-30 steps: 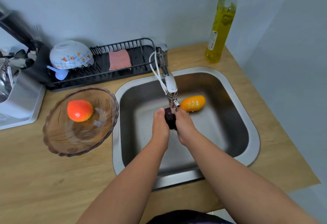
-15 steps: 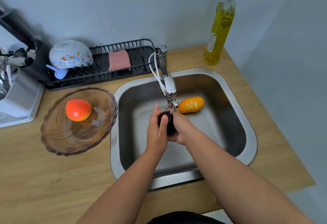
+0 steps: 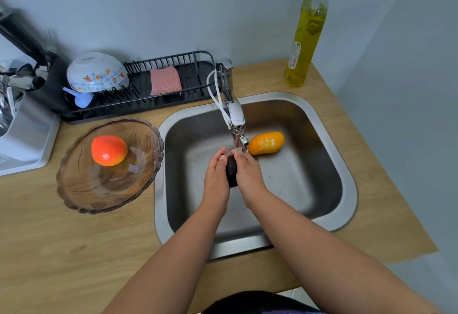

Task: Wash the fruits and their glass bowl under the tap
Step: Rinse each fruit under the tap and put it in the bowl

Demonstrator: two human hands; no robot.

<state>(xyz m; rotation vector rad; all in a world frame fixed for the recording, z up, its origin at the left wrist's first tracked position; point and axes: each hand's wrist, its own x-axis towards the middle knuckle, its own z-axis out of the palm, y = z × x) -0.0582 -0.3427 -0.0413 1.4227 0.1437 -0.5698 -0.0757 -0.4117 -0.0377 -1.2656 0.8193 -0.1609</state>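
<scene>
A dark purple fruit (image 3: pixel 231 171) is held between both hands under the tap (image 3: pixel 235 117), over the steel sink (image 3: pixel 322 125). My left hand (image 3: pixel 215 179) cups its left side and my right hand (image 3: pixel 249 177) wraps its right side, so most of the fruit is hidden. A wet yellow-orange mango (image 3: pixel 266 143) lies on the sink floor just right of the spout. The brown glass bowl (image 3: pixel 81 189) stands on the counter left of the sink with a red-orange fruit (image 3: pixel 108 150) inside it.
A black dish rack (image 3: pixel 193 85) at the back holds an upturned white bowl (image 3: pixel 96 71), a pink sponge (image 3: pixel 165 81) and a blue scoop. A yellow dish-soap bottle (image 3: pixel 306 40) stands at the back right. A metal holder with cutlery (image 3: pixel 22 120) sits far left.
Both hands have shifted round the dark fruit under the tap; the left hand came over it and now lies along its side. The other fruits and the bowl stay put.
</scene>
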